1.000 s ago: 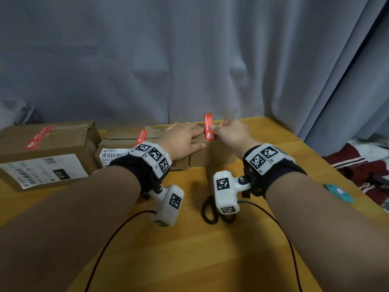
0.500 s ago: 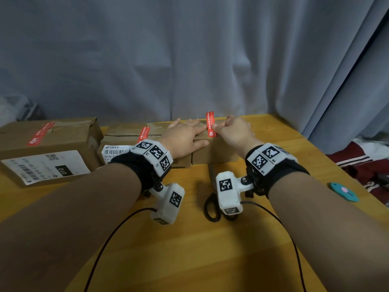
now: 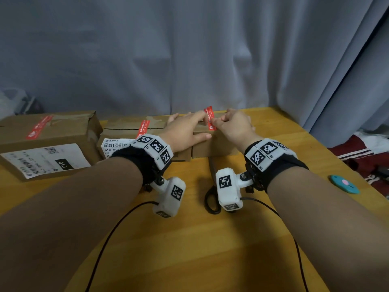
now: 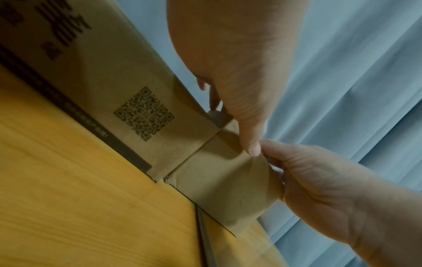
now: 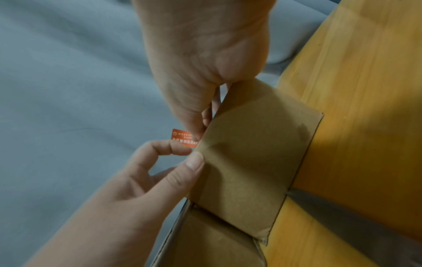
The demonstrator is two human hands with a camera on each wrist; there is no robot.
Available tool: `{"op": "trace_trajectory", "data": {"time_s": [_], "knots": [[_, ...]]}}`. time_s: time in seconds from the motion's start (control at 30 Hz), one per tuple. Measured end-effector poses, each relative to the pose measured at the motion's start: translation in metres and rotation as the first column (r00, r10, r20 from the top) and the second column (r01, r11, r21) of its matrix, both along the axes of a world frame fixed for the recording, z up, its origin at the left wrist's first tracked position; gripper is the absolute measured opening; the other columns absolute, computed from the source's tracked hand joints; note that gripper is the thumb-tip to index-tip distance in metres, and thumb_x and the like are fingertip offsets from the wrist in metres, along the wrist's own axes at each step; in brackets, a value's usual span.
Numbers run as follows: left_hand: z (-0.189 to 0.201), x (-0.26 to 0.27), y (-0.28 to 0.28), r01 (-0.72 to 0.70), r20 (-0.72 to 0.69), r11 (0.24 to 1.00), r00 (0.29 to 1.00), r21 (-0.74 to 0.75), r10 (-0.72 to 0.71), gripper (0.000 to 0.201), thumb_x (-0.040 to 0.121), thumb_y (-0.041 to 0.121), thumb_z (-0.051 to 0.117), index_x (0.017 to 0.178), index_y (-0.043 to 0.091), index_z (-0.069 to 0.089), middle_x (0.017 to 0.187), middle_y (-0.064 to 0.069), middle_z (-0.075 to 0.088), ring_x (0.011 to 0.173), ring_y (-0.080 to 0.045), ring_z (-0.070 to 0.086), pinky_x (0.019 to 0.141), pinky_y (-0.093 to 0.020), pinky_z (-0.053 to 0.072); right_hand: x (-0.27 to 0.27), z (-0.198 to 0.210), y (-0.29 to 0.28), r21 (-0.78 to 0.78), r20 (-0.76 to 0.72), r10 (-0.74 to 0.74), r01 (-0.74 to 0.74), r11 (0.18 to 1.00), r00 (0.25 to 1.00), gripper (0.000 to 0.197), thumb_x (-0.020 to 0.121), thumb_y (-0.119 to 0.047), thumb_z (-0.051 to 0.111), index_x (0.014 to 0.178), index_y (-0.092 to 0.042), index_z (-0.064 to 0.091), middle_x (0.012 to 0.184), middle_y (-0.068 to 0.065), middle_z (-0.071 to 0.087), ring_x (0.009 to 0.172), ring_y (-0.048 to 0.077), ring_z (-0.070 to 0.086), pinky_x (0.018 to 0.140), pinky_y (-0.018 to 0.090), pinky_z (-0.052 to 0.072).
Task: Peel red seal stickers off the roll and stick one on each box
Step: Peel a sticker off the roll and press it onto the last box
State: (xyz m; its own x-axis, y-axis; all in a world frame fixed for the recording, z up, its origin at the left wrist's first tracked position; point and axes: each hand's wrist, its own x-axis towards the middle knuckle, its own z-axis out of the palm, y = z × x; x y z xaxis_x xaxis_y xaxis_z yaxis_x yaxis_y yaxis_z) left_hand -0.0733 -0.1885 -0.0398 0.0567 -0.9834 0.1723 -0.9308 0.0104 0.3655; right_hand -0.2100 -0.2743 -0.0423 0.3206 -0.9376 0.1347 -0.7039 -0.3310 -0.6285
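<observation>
Right hand (image 3: 232,125) hides most of the small box (image 3: 212,147) top, thumb and finger pinching the red sticker (image 3: 210,120) over its near edge. Left hand (image 3: 185,132) lies flat, fingers straight, on it. Scissors (image 3: 211,199) half hidden under the wrist camera. 2 other boxes sit left; table (image 3: 210,249) is open in front

Three cardboard boxes (image 3: 48,142), three red seal stickers (image 3: 210,121), one pair of scissors (image 3: 210,199), two hands (image 3: 185,133).
</observation>
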Motion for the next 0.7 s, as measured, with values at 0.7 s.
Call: {"op": "trace_trajectory", "data": {"time_s": [0.7], "knots": [[0.003, 0.003, 0.003, 0.008, 0.092, 0.999, 0.996, 0.037, -0.011, 0.042, 0.087, 0.053, 0.053, 0.129, 0.044, 0.052, 0.154, 0.003, 0.036, 0.146, -0.017, 0.024, 0.116, -0.047, 0.005, -0.001, 0.009, -0.007, -0.022, -0.065, -0.004, 0.003, 1.000, 0.998, 0.016, 0.074, -0.045, 0.067, 0.079, -0.034, 0.057, 0.097, -0.012, 0.060, 0.126, 0.022, 0.040, 0.114, 0.053, 0.009]]}}
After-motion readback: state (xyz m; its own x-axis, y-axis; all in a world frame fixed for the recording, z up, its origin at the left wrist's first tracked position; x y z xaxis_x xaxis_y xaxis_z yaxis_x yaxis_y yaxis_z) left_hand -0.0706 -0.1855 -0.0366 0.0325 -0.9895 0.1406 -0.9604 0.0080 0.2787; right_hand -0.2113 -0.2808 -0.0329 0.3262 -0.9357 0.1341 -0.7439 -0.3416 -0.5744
